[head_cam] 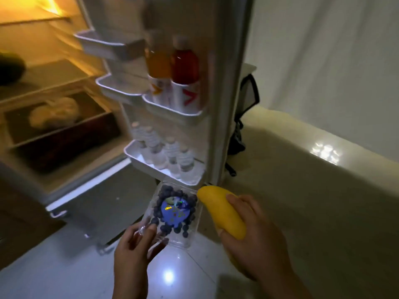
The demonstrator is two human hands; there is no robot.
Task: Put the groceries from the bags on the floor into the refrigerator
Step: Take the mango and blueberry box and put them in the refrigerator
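I see the left hand (138, 244) low in the view, its fingers closed on the near corner of a clear plastic blueberry box (172, 214), which reaches up and away from the hand toward the foot of the open refrigerator door (224, 87). The right hand (252, 236) is clamped around a yellow mango (220, 210), thumb on top and fingers underneath, so the fruit points up and left with its tip just beside the far corner of the box. The box is see-through, packed with dark blue berries, and carries a blue label with a shiny patch on the lid. The mango is smooth, plain yellow and long. Both are held in the air over the pale tiled floor (64, 266), just in front of the refrigerator (43, 83). On the door, the lowest rack (138, 156) holds several small clear water bottles (170, 154); the rack above holds an orange drink bottle (158, 67) and a red drink bottle (185, 70) side by side. Inside the lit cabinet a dark rounded item (10, 67) sits on a shelf, and a pale bundle (54, 113), too blurred to identify, lies in the drawer below. A black bag (246, 117) hangs behind the door edge, near the white wall (323, 50). The room is dim, with light glinting off the floor.
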